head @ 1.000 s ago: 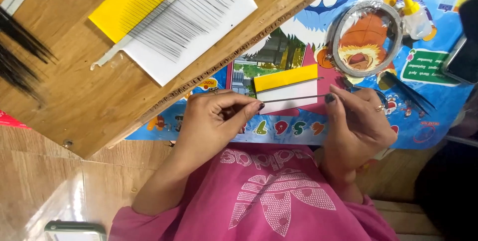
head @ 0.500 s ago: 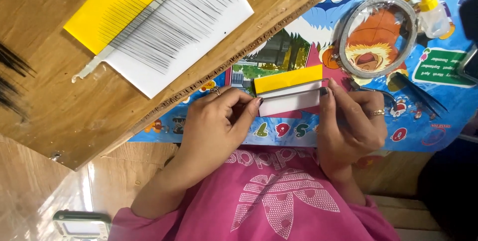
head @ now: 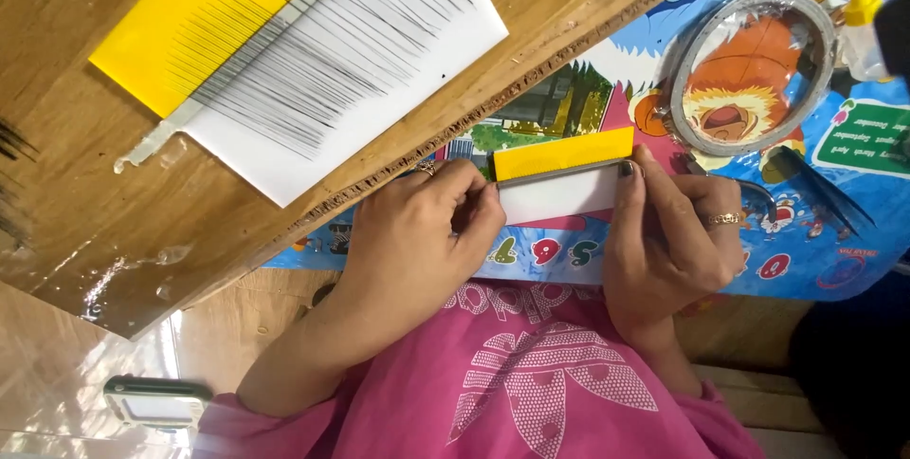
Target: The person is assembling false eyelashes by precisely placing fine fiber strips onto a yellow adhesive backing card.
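- Small card (head: 559,179), yellow strip over white, sat between both hands, just above my pink shirt (head: 531,393), over the cartoon-printed mat (head: 815,250).
- Its long axis ran left-right, tilted slightly up toward the right.
- Left hand (head: 417,241) was closed, fingertips pinching the card's left end.
- Right hand (head: 668,231) gripped the right end, thumb along that edge.
- Both hands equally near; each touched one end.
- Dark line along the yellow/white seam looked like a row of fine fibres, though the view was too small to be sure.
- Bigger yellow-and-white sheet (head: 313,61) with dark strands lay well apart on the wooden desk (head: 85,193).
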